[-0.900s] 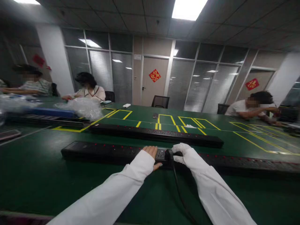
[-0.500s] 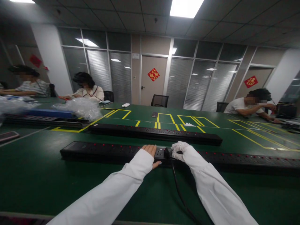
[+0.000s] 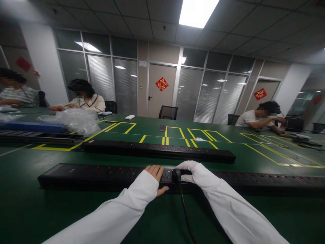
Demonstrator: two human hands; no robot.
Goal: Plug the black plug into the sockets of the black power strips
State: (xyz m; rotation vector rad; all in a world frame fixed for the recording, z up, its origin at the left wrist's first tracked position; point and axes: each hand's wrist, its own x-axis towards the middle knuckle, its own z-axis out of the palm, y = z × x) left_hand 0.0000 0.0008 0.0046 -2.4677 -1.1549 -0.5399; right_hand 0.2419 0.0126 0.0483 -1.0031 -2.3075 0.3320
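A long black power strip (image 3: pixel 101 174) with many sockets and small red switches lies across the green table in front of me. My bare left hand (image 3: pixel 154 176) grips it near the middle, fingers over the top and thumb along the near side. Just right of that hand, a black plug (image 3: pixel 176 175) stands at a socket. My right hand (image 3: pixel 191 171), in a white glove, holds the plug from the right, with fingers above and thumb below. How deep the plug sits I cannot tell. Its black cord (image 3: pixel 185 210) runs down toward me.
Behind lies a second black power strip (image 3: pixel 157 150). Clear plastic wrap (image 3: pixel 78 120) and a blue long piece (image 3: pixel 33 127) are at the left. Yellow tape outlines (image 3: pixel 175 128) mark the table (image 3: pixel 83 217). Co-workers sit along the far side, left and right.
My view has shifted slightly, so the strip and both hands appear a little lower and further left. My right hand's fingers now reach further over the plug. My left hand stays on the strip.
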